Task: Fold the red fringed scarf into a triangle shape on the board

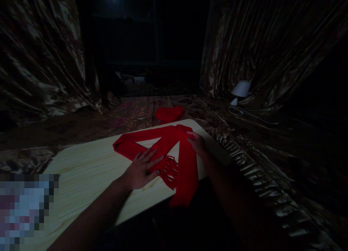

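Red scarf (188, 167): on your tabletop (89, 171), one end over the near edge.
Left hand (139, 174): your fingers lie wide and flat on it.
Right hand (197, 144): your fingers touch it; I can't tell if they pinch.

Beyond the far right corner of the pale wood-grained table (89, 171), a small lamp (241, 88) with a pale shade stands on a dark patterned spread (130, 107), its white cord (259, 117) trailing rightward. A red bundle (170, 113) lies just past the far edge. Shiny curtains (54, 44) hang either side behind. A pixelated patch (21, 211) covers the near left corner.
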`<action>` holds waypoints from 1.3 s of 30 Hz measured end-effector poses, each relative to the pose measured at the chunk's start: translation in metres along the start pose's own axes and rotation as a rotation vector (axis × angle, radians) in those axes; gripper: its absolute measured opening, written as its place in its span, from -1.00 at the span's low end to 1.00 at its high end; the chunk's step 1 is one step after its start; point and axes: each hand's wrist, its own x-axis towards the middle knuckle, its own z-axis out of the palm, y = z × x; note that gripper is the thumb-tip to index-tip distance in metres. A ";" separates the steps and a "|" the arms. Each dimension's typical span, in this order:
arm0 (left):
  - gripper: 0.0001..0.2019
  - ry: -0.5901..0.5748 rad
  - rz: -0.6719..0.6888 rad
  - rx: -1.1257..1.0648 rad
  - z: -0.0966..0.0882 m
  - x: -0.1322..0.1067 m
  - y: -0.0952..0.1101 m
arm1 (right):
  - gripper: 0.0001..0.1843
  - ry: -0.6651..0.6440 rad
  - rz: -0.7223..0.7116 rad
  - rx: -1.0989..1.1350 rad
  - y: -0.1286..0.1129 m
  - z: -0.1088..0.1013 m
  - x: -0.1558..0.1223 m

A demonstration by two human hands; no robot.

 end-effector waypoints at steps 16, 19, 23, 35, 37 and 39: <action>-0.34 -0.025 0.035 -0.019 0.007 -0.012 0.011 | -0.49 -0.064 -0.010 0.011 0.003 -0.008 -0.001; -0.38 -0.022 0.031 -0.042 0.004 -0.012 0.014 | -0.50 -0.066 -0.003 0.001 -0.001 -0.009 -0.002; -0.43 0.001 -0.004 -0.067 -0.001 -0.011 0.018 | -0.54 -0.044 0.028 -0.020 -0.011 -0.010 -0.005; -0.49 0.052 -0.059 -0.203 -0.005 -0.015 0.018 | -0.48 0.129 0.104 -0.039 -0.018 -0.006 -0.003; -0.48 0.071 -0.070 -0.206 -0.005 -0.015 0.018 | -0.49 0.140 0.097 -0.048 -0.017 -0.004 -0.003; -0.48 0.081 -0.083 -0.181 -0.004 -0.014 0.018 | -0.51 0.131 0.086 -0.062 -0.017 -0.003 -0.004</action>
